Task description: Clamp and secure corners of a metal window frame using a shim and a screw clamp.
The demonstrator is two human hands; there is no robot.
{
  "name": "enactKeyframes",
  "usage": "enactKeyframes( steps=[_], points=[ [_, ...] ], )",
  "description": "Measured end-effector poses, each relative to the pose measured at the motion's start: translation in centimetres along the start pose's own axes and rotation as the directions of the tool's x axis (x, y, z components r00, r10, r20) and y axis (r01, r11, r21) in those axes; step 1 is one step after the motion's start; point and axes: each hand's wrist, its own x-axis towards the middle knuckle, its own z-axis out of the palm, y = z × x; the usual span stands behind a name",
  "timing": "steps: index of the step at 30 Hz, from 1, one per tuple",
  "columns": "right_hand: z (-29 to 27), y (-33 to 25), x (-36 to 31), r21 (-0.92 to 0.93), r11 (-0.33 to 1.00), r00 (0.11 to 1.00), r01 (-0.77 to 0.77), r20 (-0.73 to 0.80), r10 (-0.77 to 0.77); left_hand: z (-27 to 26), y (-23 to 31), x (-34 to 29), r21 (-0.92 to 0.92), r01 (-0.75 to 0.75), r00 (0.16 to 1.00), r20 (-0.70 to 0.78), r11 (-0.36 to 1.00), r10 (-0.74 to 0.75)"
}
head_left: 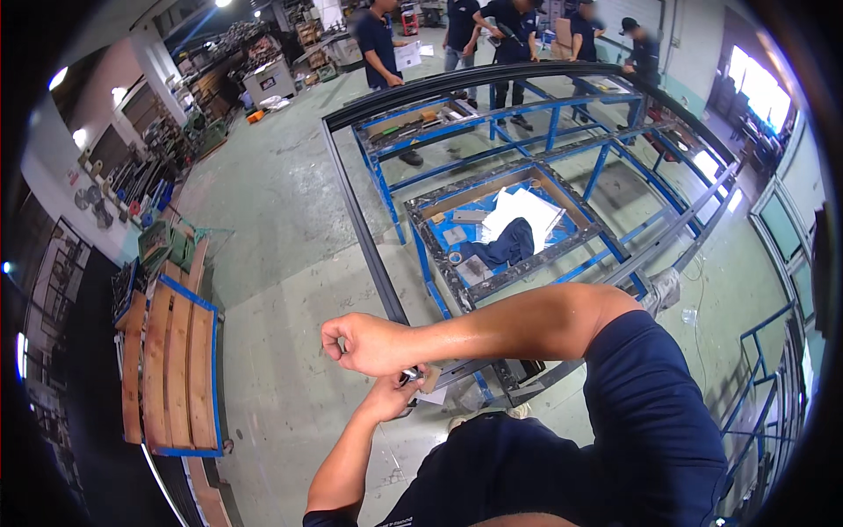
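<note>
My right arm reaches across in front of me, and my right hand is closed with curled fingers above the near left corner of a large dark metal frame. Whatever those fingers may hold is hidden. Just beneath it, my left hand is closed at that corner, its fingers on a small tan block. Something small and shiny shows beside the left thumb, too small to name. The dark frame lies across a blue metal stand.
Inside the stand, a tray with a dark rim holds white papers, a dark cloth and tape. A slatted wooden rack stands left. Several people in dark shirts stand along the far side. Blue racks are at right.
</note>
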Motion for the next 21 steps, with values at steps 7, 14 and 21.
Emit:
enactKeyframes(
  steps=[7, 14, 21],
  points=[
    [-2.2, -1.0, -0.7, -0.029, 0.999, 0.996, -0.022, 0.090, 0.025, 0.1, -0.6, 0.8, -0.139, 0.009, 1.000, 0.015, 0.990, -0.007],
    [-9.9, 5.3, -15.8, -0.437, 0.897, 0.816, 0.065, -0.494, -0.300, 2.7, 2.8, -2.1, 0.461, -0.032, 0.926, -0.321, 0.887, 0.200],
    [-7.5, 21.9, -53.1, -0.007, 0.803, 0.215, -0.596, -0.965, 0.151, 16.0, 1.1, -3.2, 0.574, 0.103, 0.267, -0.803, 0.812, 0.533]
  ],
)
